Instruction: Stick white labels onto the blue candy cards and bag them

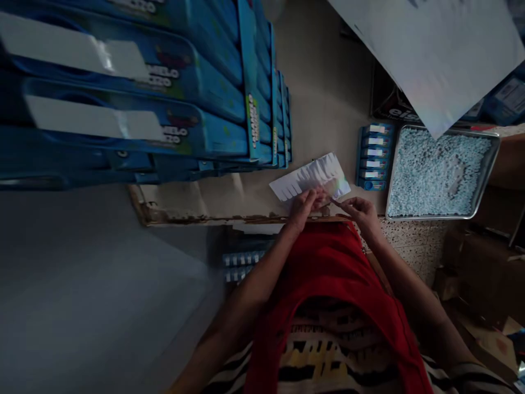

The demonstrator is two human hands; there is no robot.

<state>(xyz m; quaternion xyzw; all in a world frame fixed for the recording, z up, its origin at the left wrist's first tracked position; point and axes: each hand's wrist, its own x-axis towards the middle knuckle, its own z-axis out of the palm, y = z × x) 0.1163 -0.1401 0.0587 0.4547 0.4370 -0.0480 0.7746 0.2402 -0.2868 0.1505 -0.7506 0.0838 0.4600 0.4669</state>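
My left hand (305,207) is closed, its fingers curled around what looks like a small clear plastic bag (333,189) with a faint rainbow sheen. Just to the right, my right hand (361,213) pinches the near edge of the same clear plastic between thumb and finger. Dim light and the small size hide the bag's exact shape and whether anything is inside it. Under and behind both hands, a white sheet of labels (301,178) lies tilted on the table, its near edge cut into strips or partly peeled.
Tall stacks of blue boxes (225,93) fill the table's left side. To the right, a short row of small blue boxes (374,158) stands beside a metal tray (390,180) of pale blue pellets. White paper (435,54) hangs over the tray's far edge. The table edge (197,220) is worn.
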